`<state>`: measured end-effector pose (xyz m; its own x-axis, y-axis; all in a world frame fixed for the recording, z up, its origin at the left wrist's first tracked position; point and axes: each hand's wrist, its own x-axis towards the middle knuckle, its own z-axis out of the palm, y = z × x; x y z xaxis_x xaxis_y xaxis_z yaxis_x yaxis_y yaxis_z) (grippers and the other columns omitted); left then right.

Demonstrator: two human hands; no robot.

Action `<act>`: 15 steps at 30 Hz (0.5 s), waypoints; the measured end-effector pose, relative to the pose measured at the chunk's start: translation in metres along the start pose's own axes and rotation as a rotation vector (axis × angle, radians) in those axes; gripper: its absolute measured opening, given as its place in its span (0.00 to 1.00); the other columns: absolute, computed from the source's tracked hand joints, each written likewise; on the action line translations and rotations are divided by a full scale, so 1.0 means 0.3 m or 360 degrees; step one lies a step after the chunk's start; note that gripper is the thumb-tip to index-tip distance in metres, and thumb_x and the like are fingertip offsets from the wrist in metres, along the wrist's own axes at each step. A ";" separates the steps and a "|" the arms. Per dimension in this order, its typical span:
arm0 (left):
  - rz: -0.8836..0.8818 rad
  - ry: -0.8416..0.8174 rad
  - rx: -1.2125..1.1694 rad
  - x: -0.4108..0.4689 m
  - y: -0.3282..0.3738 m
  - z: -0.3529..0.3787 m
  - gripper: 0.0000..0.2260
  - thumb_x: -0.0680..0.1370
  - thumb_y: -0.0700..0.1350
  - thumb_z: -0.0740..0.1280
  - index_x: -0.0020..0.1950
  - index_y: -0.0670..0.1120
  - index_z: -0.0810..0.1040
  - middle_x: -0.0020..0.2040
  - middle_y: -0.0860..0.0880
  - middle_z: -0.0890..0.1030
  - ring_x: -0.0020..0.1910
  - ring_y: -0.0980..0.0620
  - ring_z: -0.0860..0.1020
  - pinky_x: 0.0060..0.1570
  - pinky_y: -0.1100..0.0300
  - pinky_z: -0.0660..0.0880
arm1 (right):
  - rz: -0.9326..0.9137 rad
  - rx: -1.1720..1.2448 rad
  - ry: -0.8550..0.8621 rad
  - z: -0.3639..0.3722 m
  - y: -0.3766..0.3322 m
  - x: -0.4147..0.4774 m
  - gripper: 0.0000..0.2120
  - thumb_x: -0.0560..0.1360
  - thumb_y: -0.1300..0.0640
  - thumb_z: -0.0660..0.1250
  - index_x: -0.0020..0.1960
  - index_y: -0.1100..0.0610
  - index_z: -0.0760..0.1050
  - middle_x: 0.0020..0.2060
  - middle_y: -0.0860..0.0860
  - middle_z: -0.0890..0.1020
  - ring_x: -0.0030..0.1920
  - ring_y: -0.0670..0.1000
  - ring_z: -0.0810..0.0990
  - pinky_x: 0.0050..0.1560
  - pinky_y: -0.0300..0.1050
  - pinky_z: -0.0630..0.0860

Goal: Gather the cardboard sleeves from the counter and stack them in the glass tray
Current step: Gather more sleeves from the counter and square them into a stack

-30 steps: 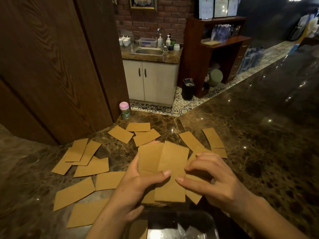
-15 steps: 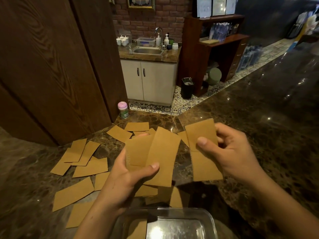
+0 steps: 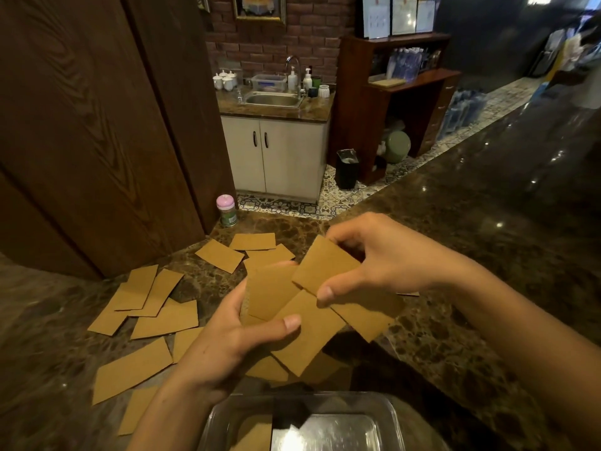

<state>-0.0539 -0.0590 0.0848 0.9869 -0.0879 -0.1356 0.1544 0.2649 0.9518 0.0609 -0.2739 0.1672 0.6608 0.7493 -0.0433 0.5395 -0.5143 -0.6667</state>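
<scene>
My left hand (image 3: 227, 346) grips a fan of brown cardboard sleeves (image 3: 305, 336) above the marble counter, thumb on top. My right hand (image 3: 383, 258) pinches more sleeves (image 3: 325, 265) and holds them against the left hand's fan. Several loose sleeves (image 3: 162, 320) lie scattered on the counter to the left, and others (image 3: 221, 255) lie farther back. The glass tray (image 3: 390, 415) sits at the bottom edge just below my hands, with one sleeve (image 3: 257, 434) lying inside it.
A small jar with a pink lid (image 3: 226, 210) stands at the counter's far edge beside a dark wooden panel (image 3: 97, 141). The marble counter (image 3: 487, 222) runs off to the right. Beyond it are a sink cabinet (image 3: 276, 157) and wooden shelves (image 3: 406, 92).
My right hand lifted sleeves off the counter and has brought them left, onto the fan held by my left hand. The left hand has stayed nearly in place.
</scene>
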 end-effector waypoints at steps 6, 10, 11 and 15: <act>0.0337 0.0573 -0.0384 0.022 0.008 0.078 0.25 0.68 0.36 0.76 0.62 0.49 0.76 0.48 0.46 0.88 0.42 0.46 0.87 0.36 0.54 0.84 | 0.0219 0.0993 0.0747 0.135 0.017 -0.003 0.16 0.74 0.51 0.76 0.61 0.50 0.81 0.51 0.46 0.89 0.50 0.46 0.88 0.47 0.44 0.85; 0.0536 0.0718 -0.0291 0.049 0.020 0.126 0.20 0.70 0.39 0.73 0.60 0.52 0.77 0.49 0.51 0.87 0.50 0.50 0.86 0.48 0.55 0.84 | 0.0204 0.1227 0.0858 0.246 -0.010 -0.009 0.13 0.79 0.55 0.72 0.62 0.53 0.80 0.51 0.47 0.89 0.49 0.46 0.89 0.43 0.38 0.83; 0.0555 0.0723 -0.0259 0.051 0.022 0.124 0.20 0.70 0.39 0.73 0.60 0.52 0.77 0.49 0.52 0.87 0.50 0.50 0.86 0.49 0.55 0.84 | 0.0188 0.1289 0.0815 0.257 -0.009 -0.015 0.13 0.80 0.56 0.70 0.64 0.54 0.79 0.52 0.49 0.89 0.50 0.47 0.88 0.44 0.38 0.83; 0.0496 0.0670 -0.0192 0.051 0.033 0.086 0.20 0.71 0.37 0.73 0.61 0.50 0.77 0.48 0.52 0.87 0.49 0.50 0.86 0.46 0.57 0.84 | 0.0216 0.1515 0.0531 0.239 0.020 -0.051 0.15 0.80 0.61 0.69 0.66 0.55 0.78 0.55 0.52 0.88 0.54 0.50 0.88 0.47 0.42 0.84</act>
<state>-0.0385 -0.0826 0.0994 0.9167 0.3987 0.0260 -0.1688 0.3275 0.9297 0.0168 -0.2585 0.1106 0.8759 0.4800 -0.0498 -0.0940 0.0685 -0.9932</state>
